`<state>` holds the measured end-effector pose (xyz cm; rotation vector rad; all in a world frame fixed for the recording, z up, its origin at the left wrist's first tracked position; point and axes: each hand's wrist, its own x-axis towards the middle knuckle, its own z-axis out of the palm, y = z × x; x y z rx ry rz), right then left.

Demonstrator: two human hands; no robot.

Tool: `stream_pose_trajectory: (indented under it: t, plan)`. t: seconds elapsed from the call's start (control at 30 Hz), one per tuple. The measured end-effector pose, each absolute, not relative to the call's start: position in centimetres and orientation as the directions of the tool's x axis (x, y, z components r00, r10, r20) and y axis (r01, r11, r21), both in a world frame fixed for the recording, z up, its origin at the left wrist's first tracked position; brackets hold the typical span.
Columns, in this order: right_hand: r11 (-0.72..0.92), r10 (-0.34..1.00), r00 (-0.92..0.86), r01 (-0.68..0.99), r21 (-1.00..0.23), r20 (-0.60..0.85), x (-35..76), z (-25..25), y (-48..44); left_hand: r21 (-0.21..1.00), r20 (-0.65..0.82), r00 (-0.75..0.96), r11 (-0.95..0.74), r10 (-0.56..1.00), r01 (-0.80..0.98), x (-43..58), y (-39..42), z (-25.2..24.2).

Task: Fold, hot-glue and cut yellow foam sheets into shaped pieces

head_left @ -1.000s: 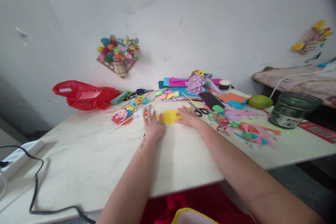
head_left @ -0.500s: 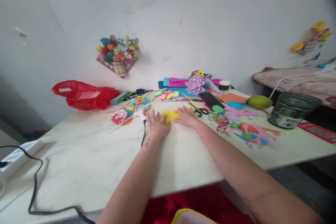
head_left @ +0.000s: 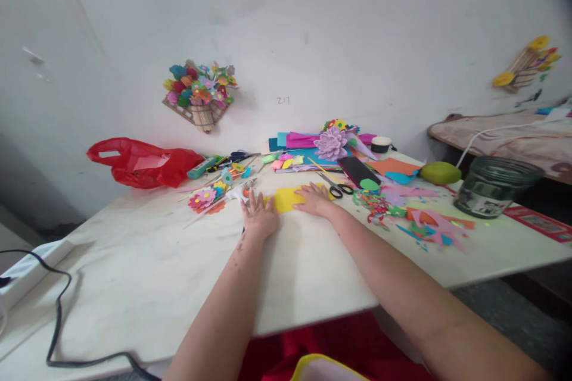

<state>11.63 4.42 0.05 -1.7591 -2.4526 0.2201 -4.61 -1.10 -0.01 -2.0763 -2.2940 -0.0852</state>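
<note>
"Cord first, on the far left?"

"Yes, a black cord (head_left: 59, 309) curving over the pale table (head_left: 156, 268), beside a white power strip (head_left: 36, 271). Farther back comes a crumpled red plastic bag (head_left: 145, 165), then some bright cut-out flowers (head_left: 203, 197) and a white glue gun (head_left: 235, 192), partly hidden."

"Hidden by what?"

"By the left hand (head_left: 260, 217). Its fingers are spread, palm down, closed around nothing. Whether a fingertip touches the glue gun, I cannot tell."

"And the yellow sheet (head_left: 286, 200)?"

"Just right of that. It lies flat on the table between the two hands, its left end beside and under the left thumb and nearest fingers; a bit of yellow shows in the gap there. The middle is bare."

"What about its other end?"

"The right hand (head_left: 315, 199) rests over it, palm down, fingers slightly bent and loose rather than clenched. They lie on top of the yellow, pointing inward and away from the body, and another piece of yellow shows just past them on the right."

"What comes after the hand?"

"Black-handled scissors (head_left: 342, 191), just beside that yellow edge. Then a dark phone (head_left: 357, 172), a litter of coloured scraps (head_left: 435, 227), a green fruit (head_left: 440, 173) and finally a green glass jar (head_left: 494, 190)."
</note>
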Motion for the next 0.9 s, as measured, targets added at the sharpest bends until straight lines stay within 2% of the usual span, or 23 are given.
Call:
stream_pose_trajectory:
  t: [0.2,0.47,0.7,0.9]
  plan:
    - [0.336,0.942,-0.333,0.923,-0.187,0.05,12.4,-0.1,4.8,-0.058,0.148,-0.089,0.098,0.985,0.993,-5.0,-1.5,0.4]
    - [0.488,0.864,-0.42,0.836,-0.252,0.28,14.4,0.2,5.1,-0.048,0.193,-0.072,0.083,0.978,0.995,-5.9,-1.3,-0.1]
    - [0.586,0.803,-0.51,0.77,-0.253,0.307,14.8,0.3,5.3,0.003,0.175,-0.048,0.048,0.983,0.999,-6.3,-1.1,-0.2]
    - [0.589,0.803,-0.517,0.763,-0.266,0.297,14.8,-0.1,5.6,0.007,0.309,-0.006,0.005,0.951,1.0,-6.3,-1.2,0.1]
